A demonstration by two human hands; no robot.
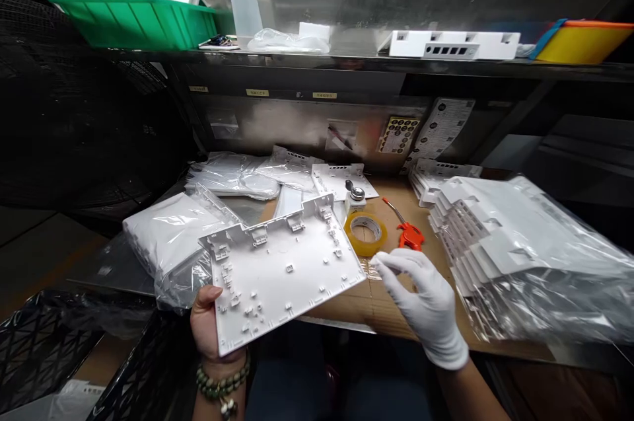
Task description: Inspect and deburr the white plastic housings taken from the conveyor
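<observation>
A white plastic housing cover is tilted in front of me, its inner side with clips and posts facing up. My left hand, bare with a bead bracelet at the wrist, grips it at the lower left corner. My right hand wears a white glove and hovers off the cover's right corner, thumb and forefinger pinched together. Whatever may be between those fingertips is too small to make out. Just beyond them lie a roll of yellow tape, an orange-handled tool with a thin neck, and a small bottle with a metal top.
Bagged white covers are stacked at the right, with more bagged parts at the left. On the shelf above stand a green bin, a squeeze bottle, another white housing and a yellow container. A black crate is lower left.
</observation>
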